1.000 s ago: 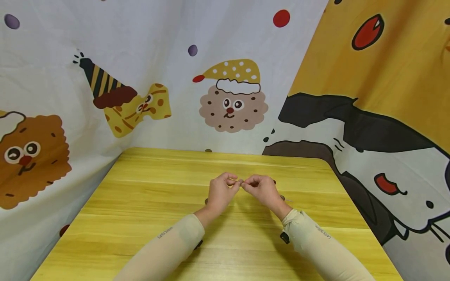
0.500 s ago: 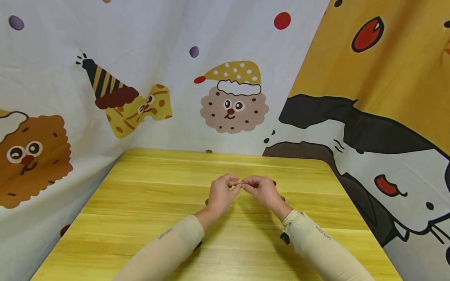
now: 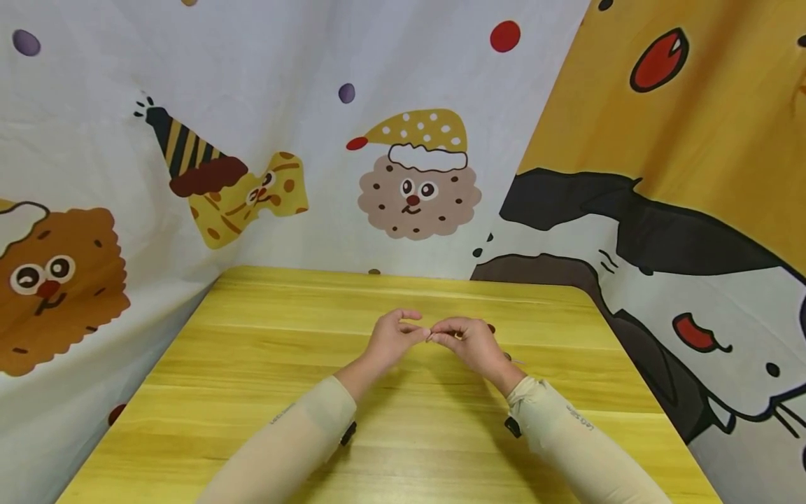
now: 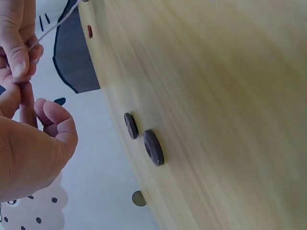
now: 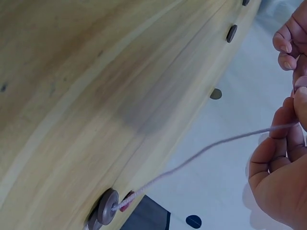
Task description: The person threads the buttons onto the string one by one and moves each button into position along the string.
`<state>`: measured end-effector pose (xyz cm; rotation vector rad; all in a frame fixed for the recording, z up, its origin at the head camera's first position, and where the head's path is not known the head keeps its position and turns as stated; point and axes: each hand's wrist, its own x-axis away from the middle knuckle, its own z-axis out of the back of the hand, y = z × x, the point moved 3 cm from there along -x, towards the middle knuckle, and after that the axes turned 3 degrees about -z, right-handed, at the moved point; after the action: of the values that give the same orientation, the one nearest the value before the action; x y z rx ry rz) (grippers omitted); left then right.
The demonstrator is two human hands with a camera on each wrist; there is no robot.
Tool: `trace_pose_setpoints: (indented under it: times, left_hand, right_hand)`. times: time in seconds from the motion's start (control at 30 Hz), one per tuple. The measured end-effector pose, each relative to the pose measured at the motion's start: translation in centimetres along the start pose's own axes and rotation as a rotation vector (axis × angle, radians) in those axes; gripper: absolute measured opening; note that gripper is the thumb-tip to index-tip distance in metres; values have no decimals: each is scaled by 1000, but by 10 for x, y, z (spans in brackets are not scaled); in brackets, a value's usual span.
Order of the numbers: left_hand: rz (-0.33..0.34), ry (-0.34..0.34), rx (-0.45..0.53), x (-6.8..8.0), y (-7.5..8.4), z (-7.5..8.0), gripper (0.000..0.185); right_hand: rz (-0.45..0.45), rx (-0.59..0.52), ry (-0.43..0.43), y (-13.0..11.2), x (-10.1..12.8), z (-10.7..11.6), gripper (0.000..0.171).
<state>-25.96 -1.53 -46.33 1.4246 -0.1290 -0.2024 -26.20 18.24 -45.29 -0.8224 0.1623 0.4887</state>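
Two hands: meeting fingertip to fingertip above the middle of the bench.
Backdrop [image 3: 252, 70]: printed cloth with cartoon biscuits, hung behind and beside the bench.
Bench [image 3: 252, 364]: yellow wood grain, carrying all the small parts.
Left hand [image 3: 390, 339]: grip closed in a pinch, thumb and forefinger pressed on the thread right against the right fingertips.
Right hand [image 3: 469, 341]: grip closed on the thread, fingers curled, knuckles up.
Thread [image 5: 201, 151]: thin, pale, running taut from the right fingers down to a bead on the bench edge; shown also passing the fingers in the left wrist view [image 4: 57, 24].
Threaded bead [image 5: 108, 207]: grey disc, lying on the bench with the thread through its hole.
Loose beads [image 4: 152, 147]: two dark discs lying near each other on the bench, apart from both hands.
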Motion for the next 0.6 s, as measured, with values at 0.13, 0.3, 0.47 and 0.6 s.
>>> trace_pose_setpoints:
  times: [0.13, 0.3, 0.47, 0.6]
  left_hand:
    - [-1, -28, 14, -1, 2, 1, 38]
    - [-16, -38, 7, 0, 5, 0, 37]
    - [-41, -30, -41, 1, 6, -4, 34]
    - [-73, 3, -102, 2, 7, -6, 29]
  right_hand:
    - [36, 12, 13, -1, 0, 0, 10]
    - [53, 6, 20, -1, 0, -1, 9]
    - [9, -24, 8, -1, 2, -2, 9]
    - [-48, -67, -2, -1, 3, -3, 9]
